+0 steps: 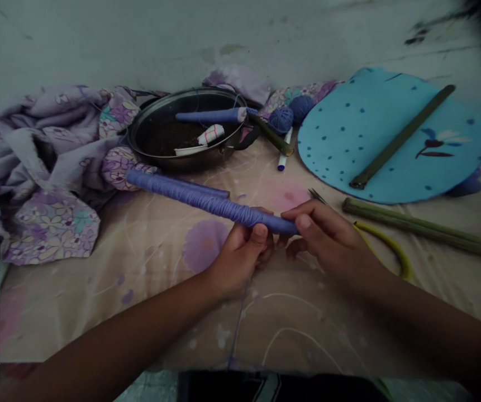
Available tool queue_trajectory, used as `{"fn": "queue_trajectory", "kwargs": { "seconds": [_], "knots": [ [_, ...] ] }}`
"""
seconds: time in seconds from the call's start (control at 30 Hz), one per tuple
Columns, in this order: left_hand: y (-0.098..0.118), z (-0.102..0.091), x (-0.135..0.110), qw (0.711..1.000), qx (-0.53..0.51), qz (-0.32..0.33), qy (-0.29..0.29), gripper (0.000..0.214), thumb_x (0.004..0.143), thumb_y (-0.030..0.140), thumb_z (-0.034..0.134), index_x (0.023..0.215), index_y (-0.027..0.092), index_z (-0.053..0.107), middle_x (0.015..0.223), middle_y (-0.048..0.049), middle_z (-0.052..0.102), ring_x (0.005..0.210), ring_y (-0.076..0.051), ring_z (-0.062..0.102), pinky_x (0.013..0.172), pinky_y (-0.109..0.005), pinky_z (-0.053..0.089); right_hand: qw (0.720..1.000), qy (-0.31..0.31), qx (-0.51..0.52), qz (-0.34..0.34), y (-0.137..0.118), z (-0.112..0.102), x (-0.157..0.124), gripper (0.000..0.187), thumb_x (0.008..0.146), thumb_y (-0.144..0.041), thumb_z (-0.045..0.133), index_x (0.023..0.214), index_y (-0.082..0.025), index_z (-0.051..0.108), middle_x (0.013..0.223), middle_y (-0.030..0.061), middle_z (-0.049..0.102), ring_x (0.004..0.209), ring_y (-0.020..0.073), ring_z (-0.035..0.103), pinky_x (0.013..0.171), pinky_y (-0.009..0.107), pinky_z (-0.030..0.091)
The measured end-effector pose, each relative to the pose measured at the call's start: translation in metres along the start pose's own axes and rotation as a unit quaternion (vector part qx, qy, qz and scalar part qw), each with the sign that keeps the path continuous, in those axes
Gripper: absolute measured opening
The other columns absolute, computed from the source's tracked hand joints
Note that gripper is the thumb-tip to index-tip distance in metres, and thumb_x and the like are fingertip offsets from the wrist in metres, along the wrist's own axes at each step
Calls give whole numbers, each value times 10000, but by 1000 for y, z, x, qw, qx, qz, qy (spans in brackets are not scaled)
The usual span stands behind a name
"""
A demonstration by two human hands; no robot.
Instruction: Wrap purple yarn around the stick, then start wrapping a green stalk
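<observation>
A long stick wound with blue-violet yarn [206, 201] lies across my view, its far end pointing up and to the left. My left hand [242, 251] grips it near the lower end. My right hand [324, 231] pinches the tip of the same stick between thumb and fingers. A thin blue thread [240, 318] runs down from near my left hand across the sheet. Just behind my right hand, the metal tips of scissors [316, 195] poke out, and the rest of them is hidden.
Behind the hands sits a dark metal bowl [185, 128] holding a yarn-wrapped stick. Blue yarn balls [281, 120], a marker [282, 156], a round blue foam sheet [391, 137], green bamboo strips [424, 229], and bunched floral cloth [51, 167] surround it.
</observation>
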State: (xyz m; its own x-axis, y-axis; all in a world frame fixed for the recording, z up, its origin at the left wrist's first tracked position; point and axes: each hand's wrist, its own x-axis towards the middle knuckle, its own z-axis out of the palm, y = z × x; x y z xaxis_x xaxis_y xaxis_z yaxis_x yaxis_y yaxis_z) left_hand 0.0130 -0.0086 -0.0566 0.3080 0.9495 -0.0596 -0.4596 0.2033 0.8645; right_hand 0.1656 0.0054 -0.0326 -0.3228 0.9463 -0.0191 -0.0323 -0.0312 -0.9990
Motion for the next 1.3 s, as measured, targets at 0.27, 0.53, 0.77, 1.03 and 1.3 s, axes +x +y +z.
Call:
{"fn": "queue_trajectory", "kwargs": {
  "seconds": [0.27, 0.53, 0.77, 1.03, 1.3],
  "knots": [
    [1, 0, 1, 999, 39, -26, 4, 361, 816, 538, 498, 855, 185, 433, 555, 88, 330, 410, -23, 260, 362, -142, 201, 993, -17, -84, 82, 0, -2, 4, 273, 842, -454, 518, 771, -191, 532, 593, -19, 547, 435, 75, 477, 400, 210, 381],
    [3, 0, 0, 999, 38, -25, 14, 407, 775, 559, 544, 700, 180, 415, 479, 91, 275, 400, -33, 219, 370, -164, 177, 884, 34, -365, -290, 7, -5, 2, 75, 818, -166, 543, 810, -236, 517, 947, 64, 604, 899, 193, 564, 762, 367, 466],
    [2, -2, 2, 999, 29, -30, 10, 390, 773, 540, 565, 721, 176, 433, 494, 90, 288, 401, -25, 224, 367, -151, 180, 994, -54, -36, 86, 0, -3, 6, 325, 894, -490, 405, 769, -198, 470, 600, -27, 534, 451, 75, 477, 412, 207, 369],
    [2, -2, 2, 999, 13, -36, 31, 398, 767, 571, 546, 777, 184, 451, 510, 91, 292, 401, -27, 228, 366, -149, 193, 989, 23, -136, -51, 8, -4, 5, 138, 815, -316, 593, 891, -223, 526, 802, 7, 563, 617, 105, 531, 523, 247, 434],
    [4, -4, 2, 999, -21, -41, 17, 369, 737, 507, 628, 833, 223, 414, 499, 106, 305, 392, -28, 228, 366, -140, 185, 974, 28, -170, -149, 7, -2, 4, 136, 775, -223, 628, 866, -238, 528, 900, 23, 555, 846, 154, 556, 722, 301, 473]
  ]
}}
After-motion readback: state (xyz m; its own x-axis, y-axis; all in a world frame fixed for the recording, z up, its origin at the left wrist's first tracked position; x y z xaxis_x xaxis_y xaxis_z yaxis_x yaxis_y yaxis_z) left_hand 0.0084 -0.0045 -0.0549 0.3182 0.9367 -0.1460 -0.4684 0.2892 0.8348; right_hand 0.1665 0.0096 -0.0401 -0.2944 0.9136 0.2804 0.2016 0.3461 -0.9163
